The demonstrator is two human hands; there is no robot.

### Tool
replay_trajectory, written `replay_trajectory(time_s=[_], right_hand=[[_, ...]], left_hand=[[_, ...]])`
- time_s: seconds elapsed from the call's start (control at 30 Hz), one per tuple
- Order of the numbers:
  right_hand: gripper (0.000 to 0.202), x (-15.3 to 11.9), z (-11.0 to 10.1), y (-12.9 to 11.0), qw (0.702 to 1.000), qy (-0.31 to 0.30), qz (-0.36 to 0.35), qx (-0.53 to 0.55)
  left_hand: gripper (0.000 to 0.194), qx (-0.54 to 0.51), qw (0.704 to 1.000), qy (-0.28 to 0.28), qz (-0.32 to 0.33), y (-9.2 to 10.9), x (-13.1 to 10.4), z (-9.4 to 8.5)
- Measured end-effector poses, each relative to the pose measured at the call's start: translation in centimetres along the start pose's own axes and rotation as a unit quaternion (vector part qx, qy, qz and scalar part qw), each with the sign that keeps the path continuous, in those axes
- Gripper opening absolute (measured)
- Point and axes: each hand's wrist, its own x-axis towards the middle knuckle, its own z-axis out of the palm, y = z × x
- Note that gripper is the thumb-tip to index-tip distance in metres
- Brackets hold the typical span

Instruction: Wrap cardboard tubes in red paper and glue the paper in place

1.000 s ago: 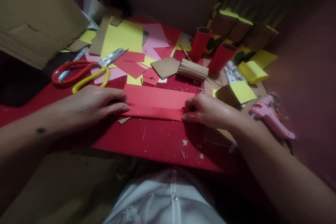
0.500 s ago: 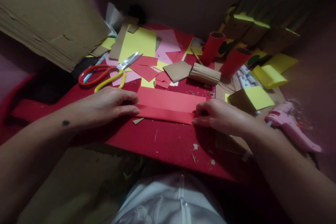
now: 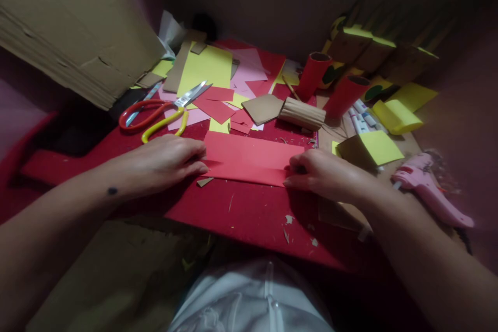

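Observation:
A red paper strip (image 3: 249, 158) lies across the front of the red table, with a faint crease along its near part. My left hand (image 3: 171, 158) pinches its left end between thumb and fingers. At the other end, my right hand (image 3: 321, 168) is closed on the paper, thumb toward the near edge. Just beyond my left hand rest scissors (image 3: 181, 109) with one red and one yellow handle, blades apart. A small brown scrap (image 3: 204, 181) sits by the strip's near left corner.
Coloured paper and cardboard pieces (image 3: 262, 109) cover the table's back. Red tubes (image 3: 314, 75) stand at right, near markers (image 3: 361, 116) and a folded yellow piece (image 3: 371, 148). A pink glue gun (image 3: 430, 187) lies far right. A large cardboard sheet (image 3: 78, 26) leans at left.
The strip's near edge stood folded up as a darker band; now the paper lies flatter with a crease. Both hands keep their hold at the ends.

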Motion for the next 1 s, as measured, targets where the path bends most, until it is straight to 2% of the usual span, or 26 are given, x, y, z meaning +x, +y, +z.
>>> replay_trajectory(time_s=[0.13, 0.2, 0.3, 0.37, 0.43, 0.5, 0.57, 0.63, 0.7, 0.87, 1.0], right_hand=[[0.020, 0.0, 0.0, -0.1, 1.000, -0.001, -0.002, -0.024], [0.021, 0.0, 0.0, -0.2, 1.000, 0.003, -0.002, -0.031], [0.015, -0.1, 0.2, -0.1, 0.999, 0.025, 0.002, -0.042], [0.012, -0.1, 0.6, 0.0, 0.997, 0.061, -0.007, -0.054], [0.014, -0.1, 1.1, 0.1, 0.988, 0.119, -0.043, -0.085], [0.016, -0.4, 1.9, -0.2, 0.974, 0.173, -0.087, -0.117], [0.029, -1.0, 2.6, -0.7, 0.968, 0.183, -0.124, -0.115], [0.046, -1.7, 3.4, -1.5, 0.971, 0.155, -0.161, -0.087], [0.053, -2.3, 4.0, -2.3, 0.965, 0.150, -0.195, -0.086], [0.052, -2.6, 5.5, -3.2, 0.948, 0.181, -0.199, -0.171], [0.050, -2.6, 6.6, -3.7, 0.933, 0.208, -0.188, -0.227]], left_hand=[[0.020, -0.012, 1.000, 0.018, -0.014, -0.7, -0.3, 0.5], [0.014, -0.013, 0.999, 0.048, -0.002, -0.9, -0.5, 0.9], [0.009, 0.034, 0.989, 0.134, 0.056, -0.8, -0.8, 1.7], [0.004, 0.066, 0.976, 0.168, 0.121, -0.1, -1.0, 2.3], [0.014, 0.085, 0.965, 0.161, 0.187, 0.7, -1.4, 2.8], [0.033, 0.116, 0.952, 0.159, 0.233, 1.5, -1.7, 3.4], [0.052, 0.163, 0.937, 0.177, 0.253, 2.0, -1.9, 3.8], [0.055, 0.202, 0.924, 0.194, 0.261, 2.5, -2.1, 4.1], [0.050, 0.231, 0.916, 0.199, 0.261, 3.1, -2.3, 4.3], [0.055, 0.309, 0.894, 0.227, 0.232, 5.1, -3.2, 5.1], [0.058, 0.350, 0.890, 0.234, 0.175, 6.5, -3.9, 6.1]])
